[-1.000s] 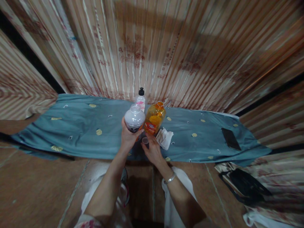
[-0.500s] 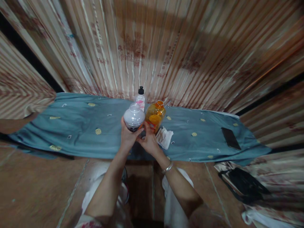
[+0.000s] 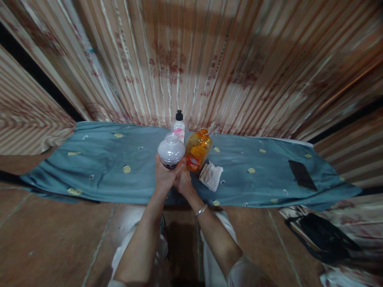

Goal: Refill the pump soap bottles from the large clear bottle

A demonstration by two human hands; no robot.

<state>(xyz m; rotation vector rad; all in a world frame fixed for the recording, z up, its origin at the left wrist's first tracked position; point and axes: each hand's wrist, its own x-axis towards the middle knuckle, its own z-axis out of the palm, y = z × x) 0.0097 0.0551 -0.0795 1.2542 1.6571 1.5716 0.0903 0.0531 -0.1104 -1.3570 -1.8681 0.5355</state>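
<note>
hands (image 3: 172, 178) clasping white jar (image 3: 171, 151), cloth's near edge (image 3: 134, 195)

Left hand (image 3: 163, 177) gripping white jar (image 3: 171, 150), right hand (image 3: 182, 181) pressed beside it, orange bottle (image 3: 198, 150) just behind

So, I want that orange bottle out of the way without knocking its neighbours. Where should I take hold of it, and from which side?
Grip the orange bottle round its broad body from the right, where only blue cloth shows beside it. It stands upright; the white jar in the left hand crowds its left, the right hand its front, the black-capped bottle its back.
</note>
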